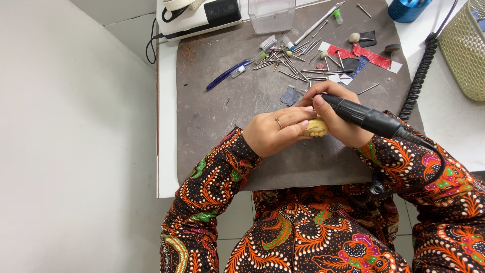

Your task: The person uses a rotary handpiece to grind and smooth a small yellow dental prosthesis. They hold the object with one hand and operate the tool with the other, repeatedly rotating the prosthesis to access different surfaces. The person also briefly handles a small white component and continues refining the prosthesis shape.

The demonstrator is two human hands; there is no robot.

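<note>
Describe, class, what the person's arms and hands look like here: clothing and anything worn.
Both arms wear long sleeves of dark fabric printed with orange, red and green floral swirls. The left hand has a thin ring on one finger. The right hand shows no jewellery.

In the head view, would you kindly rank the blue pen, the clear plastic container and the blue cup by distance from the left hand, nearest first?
From the left hand:
1. Blue pen, lying on the grey mat up and to the left.
2. Clear plastic container, at the mat's top edge, straight ahead.
3. Blue cup, in the far top right corner.
</note>
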